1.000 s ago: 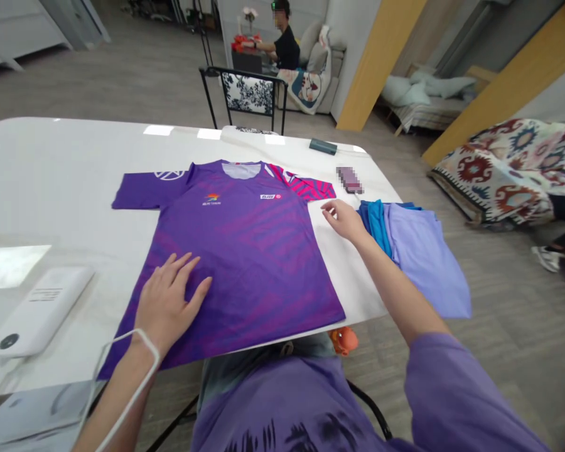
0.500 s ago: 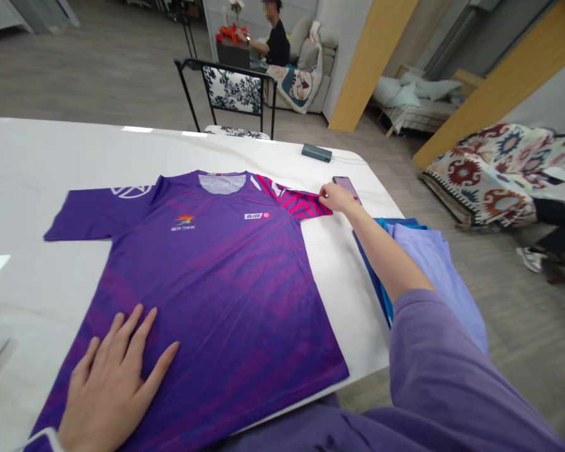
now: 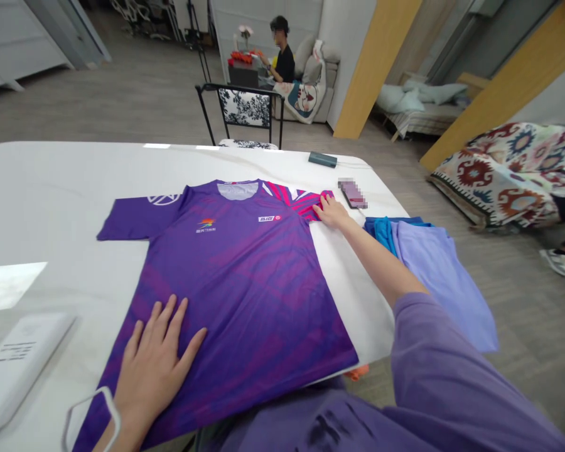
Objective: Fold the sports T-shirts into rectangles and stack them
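A purple T-shirt (image 3: 245,276) lies spread front up on the white table, its collar toward the far side and its hem along the near edge. My left hand (image 3: 157,355) rests flat on the lower left of the shirt, fingers spread. On the pink striped sleeve (image 3: 306,204) at the right, my right hand (image 3: 332,212) lies with its fingers stretched over the fabric. The other sleeve (image 3: 139,218), plain purple with a white emblem, stretches out to the left.
Folded blue and lilac clothes (image 3: 433,257) lie at the table's right edge. A phone (image 3: 353,193) and a dark power bank (image 3: 322,160) sit beyond my right hand. At the left is a white box (image 3: 23,364). A chair (image 3: 245,110) stands behind the table (image 3: 75,169); a person (image 3: 285,59) sits farther back.
My right hand has gone from pinching the sleeve's edge to lying on the sleeve with its fingers out. My left hand stays flat on the shirt. The view has shifted, bringing the white box in.
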The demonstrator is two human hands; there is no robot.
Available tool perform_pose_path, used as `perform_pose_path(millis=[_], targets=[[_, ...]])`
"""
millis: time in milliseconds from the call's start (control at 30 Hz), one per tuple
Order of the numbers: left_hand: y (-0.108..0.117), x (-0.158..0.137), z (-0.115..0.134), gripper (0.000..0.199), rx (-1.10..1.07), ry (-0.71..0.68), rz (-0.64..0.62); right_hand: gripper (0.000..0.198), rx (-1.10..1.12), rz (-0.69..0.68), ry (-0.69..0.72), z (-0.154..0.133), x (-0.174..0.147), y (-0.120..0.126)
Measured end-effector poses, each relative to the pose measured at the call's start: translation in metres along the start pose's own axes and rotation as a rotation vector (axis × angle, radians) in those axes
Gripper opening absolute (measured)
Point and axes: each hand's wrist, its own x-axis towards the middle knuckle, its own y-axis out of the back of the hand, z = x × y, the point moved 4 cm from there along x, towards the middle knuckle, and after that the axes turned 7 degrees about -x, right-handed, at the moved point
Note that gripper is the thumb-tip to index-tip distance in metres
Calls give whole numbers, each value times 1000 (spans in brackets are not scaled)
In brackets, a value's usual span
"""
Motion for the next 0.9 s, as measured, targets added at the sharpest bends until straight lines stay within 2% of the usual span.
perform_pose_path(millis=[100,200,333,467,600,667,733,800,900], targets=[[1,-2,1,88,7,-13,21,101,17,-12,-117,12,-12,-8],[1,-2,2,87,4,-21,42,106,25,52,-133,12,-28,-4],[3,-2,3,86,-27,-35,59,104,-11,161,28,-22,-65,-6],[7,-2,5,85,-18,-28,58,102,-44,190,243,-64,-114,-26],[12,-2,10,82,11,7,56,105,-34,211,374,-103,-146,-36],[15,-2,12,81,10,19,51,103,-5,209,460,-139,-148,-31],[17,-2,14,82,-5,29,54,97,61,202,587,-194,-140,-19],[20,-1,16,82,-30,39,60,91,134,186,710,-267,-123,-5],[23,-1,16,82,-74,53,59,84,169,131,791,-389,-84,7]])
